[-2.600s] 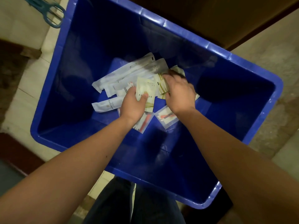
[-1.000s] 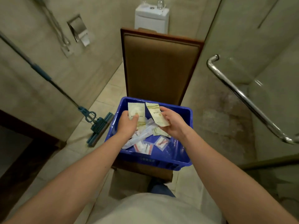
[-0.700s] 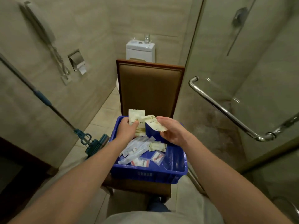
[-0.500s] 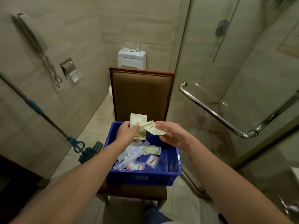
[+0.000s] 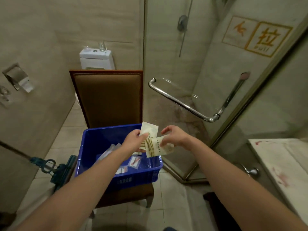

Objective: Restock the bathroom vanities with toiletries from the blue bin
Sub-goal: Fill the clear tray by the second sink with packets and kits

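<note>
Cream sachets (image 5: 160,148) pinched in left grip (image 5: 133,139) and right grip (image 5: 173,139), blue bin (image 5: 93,147) below them, apparently picked for restocking.

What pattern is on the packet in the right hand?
Cream packet with thin gold stripes at one end; the head view shows it best.

Bare-armed person
The left hand (image 5: 133,140) and right hand (image 5: 175,137) are bare, forearms uncovered; a sliver of dark blue clothing (image 5: 168,229) shows below.
</note>
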Demonstrator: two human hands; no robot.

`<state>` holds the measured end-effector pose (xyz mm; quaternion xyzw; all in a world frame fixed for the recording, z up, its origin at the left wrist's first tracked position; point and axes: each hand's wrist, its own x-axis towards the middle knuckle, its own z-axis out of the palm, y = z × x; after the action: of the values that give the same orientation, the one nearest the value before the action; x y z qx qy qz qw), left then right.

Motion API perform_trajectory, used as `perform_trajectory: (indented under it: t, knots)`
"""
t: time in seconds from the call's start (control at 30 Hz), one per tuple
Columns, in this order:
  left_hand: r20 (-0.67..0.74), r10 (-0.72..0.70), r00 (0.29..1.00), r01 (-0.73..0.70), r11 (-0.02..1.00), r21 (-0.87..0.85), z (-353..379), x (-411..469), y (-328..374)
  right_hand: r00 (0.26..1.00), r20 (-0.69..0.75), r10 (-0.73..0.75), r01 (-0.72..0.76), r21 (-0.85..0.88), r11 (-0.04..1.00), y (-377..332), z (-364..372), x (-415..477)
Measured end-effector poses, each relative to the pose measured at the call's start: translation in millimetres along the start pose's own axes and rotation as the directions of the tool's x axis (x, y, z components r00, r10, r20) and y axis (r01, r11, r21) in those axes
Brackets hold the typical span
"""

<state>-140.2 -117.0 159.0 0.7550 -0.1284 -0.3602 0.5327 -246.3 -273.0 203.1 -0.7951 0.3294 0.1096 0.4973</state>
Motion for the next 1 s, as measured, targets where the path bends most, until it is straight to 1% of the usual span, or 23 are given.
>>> perform_trajectory:
  t: [0.13, 0.2, 0.3, 0.4, 0.5, 0.6, 0.7, 0.83, 1.0]
  knots:
    - [0.179, 0.012, 0.984, -0.009, 1.000, -0.015, 31, -3, 3, 0.973, -0.231, 0.012, 0.001, 0.054, 0.999, 28, -15, -11]
    - [0.243, 0.015, 0.970, -0.012, 1.000, -0.014, 46, -5, 5, 0.955, -0.296, 0.026, 0.006, 0.107, 0.994, 42, -24, -16]
    - [0.296, 0.017, 0.955, -0.015, 1.000, -0.009, 70, -7, 9, 0.932, -0.359, 0.045, 0.017, 0.169, 0.985, 61, -37, -26]
    - [0.315, 0.013, 0.949, -0.010, 1.000, -0.010, 98, -12, 13, 0.915, -0.396, 0.070, 0.025, 0.229, 0.973, 83, -51, -38]
    - [0.285, -0.003, 0.959, 0.008, 1.000, -0.017, 131, -18, 18, 0.898, -0.427, 0.103, 0.048, 0.330, 0.943, 106, -67, -56]
    - [0.252, -0.011, 0.968, 0.027, 0.998, -0.060, 168, -25, 23, 0.887, -0.426, 0.180, 0.063, 0.497, 0.865, 132, -83, -78]
    - [0.244, 0.000, 0.970, 0.025, 0.995, -0.101, 210, -35, 30, 0.886, -0.406, 0.224, 0.065, 0.588, 0.807, 161, -99, -99]
    - [0.265, 0.017, 0.964, 0.005, 0.997, -0.080, 266, -51, 38, 0.866, -0.432, 0.252, 0.060, 0.589, 0.806, 200, -123, -129]
    - [0.364, 0.032, 0.931, -0.032, 0.999, -0.004, 332, -69, 41, 0.816, -0.523, 0.246, 0.047, 0.485, 0.874, 245, -155, -167]
